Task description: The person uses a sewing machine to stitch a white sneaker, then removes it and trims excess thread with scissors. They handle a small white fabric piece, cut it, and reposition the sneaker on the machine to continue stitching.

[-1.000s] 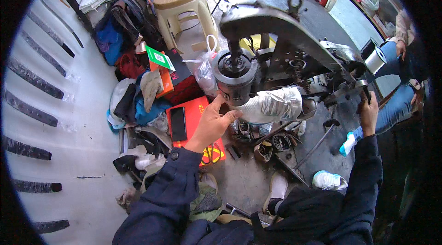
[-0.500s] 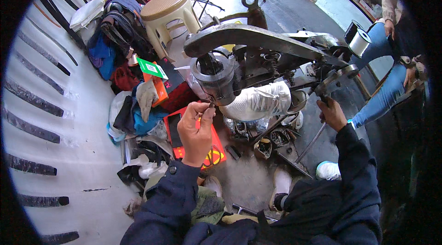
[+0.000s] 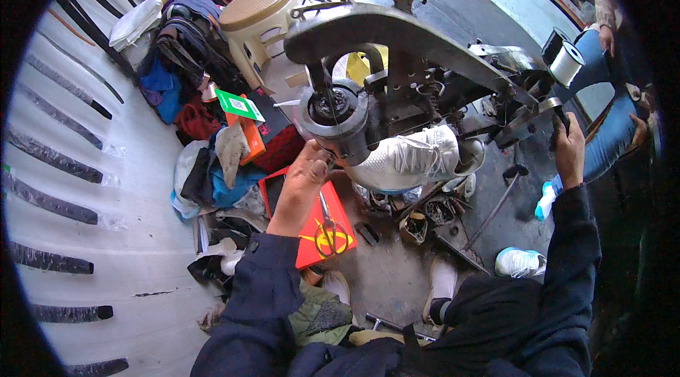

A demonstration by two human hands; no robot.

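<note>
A black cast-metal sewing machine stands before me, with a cylindrical head at its lower left end. A white laced sneaker lies sideways beneath the head, its toe toward my left. My left hand is closed at the head's lower left beside the toe; what the fingertips hold is hidden. My right hand grips the crank handle on the machine's right side. A spool of white thread sits above that handle.
A red-orange box bears scissors. At left are piled bags, a plastic stool and a pale wall with black strips. Another person in jeans sits at right. Another sneaker lies on the floor.
Since half a second ago, my right hand has risen and moved rightward with the crank. My left hand has moved up toward the head. The machine arm's angle has shifted.
</note>
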